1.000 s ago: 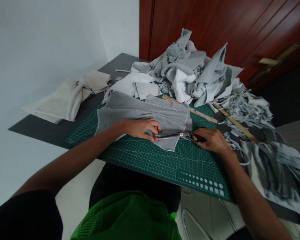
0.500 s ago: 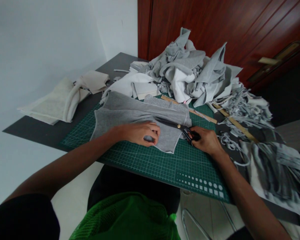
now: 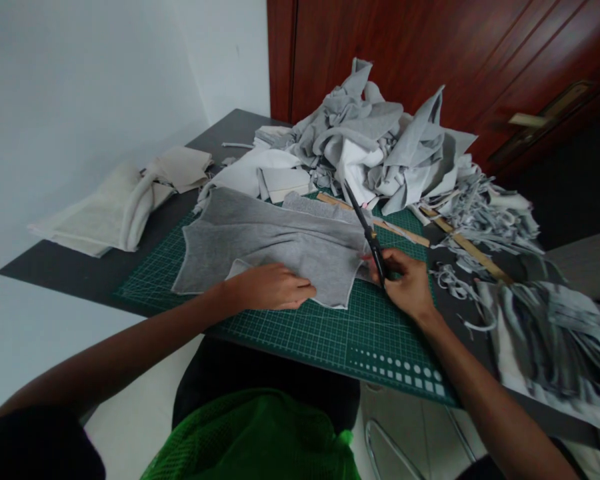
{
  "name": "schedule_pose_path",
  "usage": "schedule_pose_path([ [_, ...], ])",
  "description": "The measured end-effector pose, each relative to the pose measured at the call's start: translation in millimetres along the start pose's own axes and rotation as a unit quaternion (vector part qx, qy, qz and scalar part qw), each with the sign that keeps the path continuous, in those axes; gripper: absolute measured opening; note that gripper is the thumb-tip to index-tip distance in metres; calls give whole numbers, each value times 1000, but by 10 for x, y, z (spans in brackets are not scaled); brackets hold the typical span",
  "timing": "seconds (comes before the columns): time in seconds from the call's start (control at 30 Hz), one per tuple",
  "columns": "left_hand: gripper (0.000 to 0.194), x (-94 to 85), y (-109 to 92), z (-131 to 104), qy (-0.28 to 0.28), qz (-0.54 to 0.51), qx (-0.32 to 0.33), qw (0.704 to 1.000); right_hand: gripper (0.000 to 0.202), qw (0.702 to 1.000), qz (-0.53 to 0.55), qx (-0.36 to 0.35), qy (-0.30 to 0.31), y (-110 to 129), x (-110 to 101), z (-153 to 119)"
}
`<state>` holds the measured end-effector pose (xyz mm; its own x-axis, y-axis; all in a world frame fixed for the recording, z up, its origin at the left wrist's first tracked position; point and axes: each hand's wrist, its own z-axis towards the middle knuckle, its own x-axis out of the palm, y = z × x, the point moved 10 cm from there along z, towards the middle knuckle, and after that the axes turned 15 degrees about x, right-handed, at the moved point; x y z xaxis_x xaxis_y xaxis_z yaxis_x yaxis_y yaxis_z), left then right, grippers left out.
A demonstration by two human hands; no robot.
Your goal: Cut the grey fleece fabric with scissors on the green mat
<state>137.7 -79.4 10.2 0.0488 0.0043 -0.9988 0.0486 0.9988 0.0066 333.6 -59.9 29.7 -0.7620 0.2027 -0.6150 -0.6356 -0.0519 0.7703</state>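
Observation:
A piece of grey knit fabric point(image 3: 280, 233) lies rumpled over the green cutting mat point(image 3: 300, 340), with a second grey piece point(image 3: 315, 205) partly under its far edge. My left hand point(image 3: 277, 288) rests at the near edge of the fabric, fingers closed and pinching that edge. Black-handled scissors point(image 3: 365, 227) are in my right hand point(image 3: 405, 280), near the fabric's right end. Their blades look closed and point away from me, raised toward the heap. My right fingers wrap round the handles and partly hide them.
A large heap of grey and white fabric scraps point(image 3: 370, 133) stands at the back by the red-brown door point(image 3: 405, 47). Cream cloth point(image 3: 100, 213) lies at left. One wooden ruler point(image 3: 405, 233) lies behind the fabric, another strip point(image 3: 473, 247) at right, near hanging grey strips point(image 3: 550, 340).
The scissors have swung from lying leftward across the fabric to pointing away from me. My left hand has moved slightly nearer and closed on the fabric's near edge.

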Motion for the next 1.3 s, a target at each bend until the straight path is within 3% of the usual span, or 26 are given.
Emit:
schedule_pose_path([
  [0.1,10,25,-41,-61,-3,21,-56,998,9,997,6,-9,83,56,197,-20],
  [0.27,9,-20,-182,-123,-32,31,-93,995,11,987,-102,-33,120,173,433,-67],
  [0.47,10,-65,-405,-215,-59,7,-95,994,13,984,-146,-28,100,179,463,-87],
  [0.7,12,-9,-478,-370,-75,-4,-98,992,15,976,-200,-39,80,191,465,-129],
  [1.07,12,-52,-352,-453,-124,-106,-144,976,16,976,-199,-31,81,175,466,-135],
  [1.3,16,-105,-303,-512,-145,-45,-184,971,16,972,-218,-35,74,182,452,-136],
])
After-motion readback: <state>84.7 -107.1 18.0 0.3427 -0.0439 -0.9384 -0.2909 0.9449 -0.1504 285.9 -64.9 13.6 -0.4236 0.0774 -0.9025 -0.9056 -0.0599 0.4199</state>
